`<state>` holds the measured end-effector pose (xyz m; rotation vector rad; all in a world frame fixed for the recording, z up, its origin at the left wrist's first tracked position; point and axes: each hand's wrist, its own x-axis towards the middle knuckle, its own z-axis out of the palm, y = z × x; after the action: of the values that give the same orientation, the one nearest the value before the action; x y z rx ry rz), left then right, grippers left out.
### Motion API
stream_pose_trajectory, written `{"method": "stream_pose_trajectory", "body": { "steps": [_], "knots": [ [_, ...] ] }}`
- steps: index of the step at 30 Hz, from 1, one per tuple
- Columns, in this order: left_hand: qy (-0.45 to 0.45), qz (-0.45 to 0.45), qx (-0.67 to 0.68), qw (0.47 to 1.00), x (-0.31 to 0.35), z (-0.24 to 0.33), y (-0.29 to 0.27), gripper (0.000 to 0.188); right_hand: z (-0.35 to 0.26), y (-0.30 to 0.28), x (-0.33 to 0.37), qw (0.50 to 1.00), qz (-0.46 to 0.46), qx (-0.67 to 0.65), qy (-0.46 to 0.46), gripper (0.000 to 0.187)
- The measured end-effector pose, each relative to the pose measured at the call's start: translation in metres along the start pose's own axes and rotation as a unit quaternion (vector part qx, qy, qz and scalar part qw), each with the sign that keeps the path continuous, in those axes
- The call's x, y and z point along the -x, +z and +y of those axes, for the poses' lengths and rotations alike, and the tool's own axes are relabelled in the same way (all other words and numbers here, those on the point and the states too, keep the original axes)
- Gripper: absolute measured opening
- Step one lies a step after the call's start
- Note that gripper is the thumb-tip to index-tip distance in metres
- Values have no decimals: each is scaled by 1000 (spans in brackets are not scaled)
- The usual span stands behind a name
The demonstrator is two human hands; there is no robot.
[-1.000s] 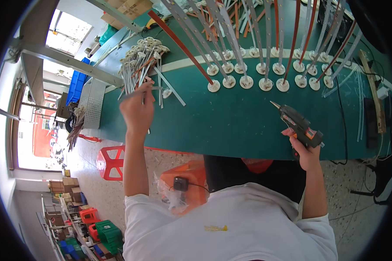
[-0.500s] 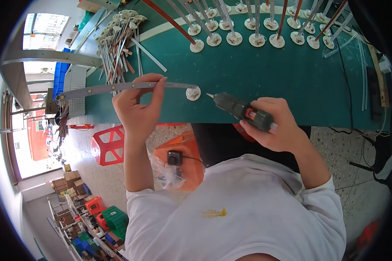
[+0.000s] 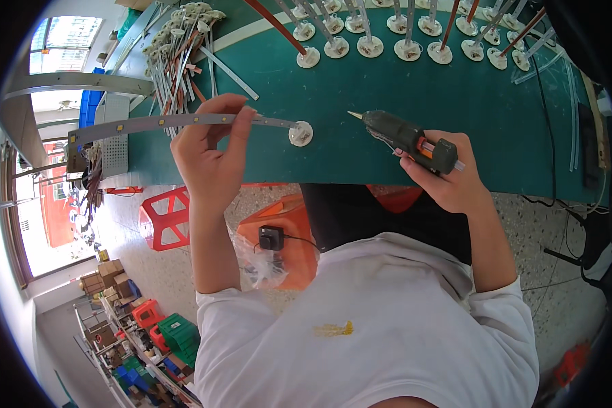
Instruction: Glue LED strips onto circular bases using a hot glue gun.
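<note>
My left hand [image 3: 214, 153] pinches a grey LED strip [image 3: 139, 124] between thumb and fingers, with small yellow squares spaced along it. At the strip's right end is a round white base [image 3: 301, 134], its face turned toward me, just above the green table. In my right hand [image 3: 455, 173] I grip a dark green glue gun [image 3: 402, 136], its pale nozzle pointing left and up toward the base, a gap between them. A clear stick end pokes out of the gun's rear. Fingers partly hide behind the gun's body.
Several upright strips on white round bases [image 3: 370, 47] stand along the far side of the green table [image 3: 333, 85]. A heap of loose strips with bases [image 3: 180, 61] lies far left. A black cable [image 3: 549, 149] runs down the right. Below are a red stool [image 3: 164, 219] and an orange one [image 3: 292, 262].
The glue gun has moved right, away from the white base, and its nozzle has risen. My left hand and the strip have shifted slightly left and up in the picture.
</note>
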<state>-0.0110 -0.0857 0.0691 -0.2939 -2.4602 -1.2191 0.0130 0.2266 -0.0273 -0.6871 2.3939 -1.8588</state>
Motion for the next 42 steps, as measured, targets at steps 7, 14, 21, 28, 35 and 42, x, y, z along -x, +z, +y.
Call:
{"method": "stream_pose_trajectory", "body": {
  "steps": [7, 14, 21, 28, 35, 42],
  "knots": [
    [-19, -44, -38, 998, -1, -21, 25, 11, 1, -3, 1, 1000, -14, 3, 3, 15],
    [-55, -53, -38, 996, 15, -38, 36, 10, 2, -2, 4, 1000, -9, 1, 13, 16],
    [-90, -7, -11, 996, 30, -43, 37, 8, 6, 0, 5, 1000, 4, 5, 5, 16],
    [-43, 31, -18, 998, 25, -35, 20, 8, 4, 7, -1, 997, 71, -7, -27, 17],
    [-67, 233, -82, 967, 2, -78, -84, 12, 9, -2, 4, 999, -5, 44, -23, 17],
    [12, 191, -422, 886, -21, -196, -201, 23, 0, 1, 2, 999, -31, 29, 0, 20]
  ]
}}
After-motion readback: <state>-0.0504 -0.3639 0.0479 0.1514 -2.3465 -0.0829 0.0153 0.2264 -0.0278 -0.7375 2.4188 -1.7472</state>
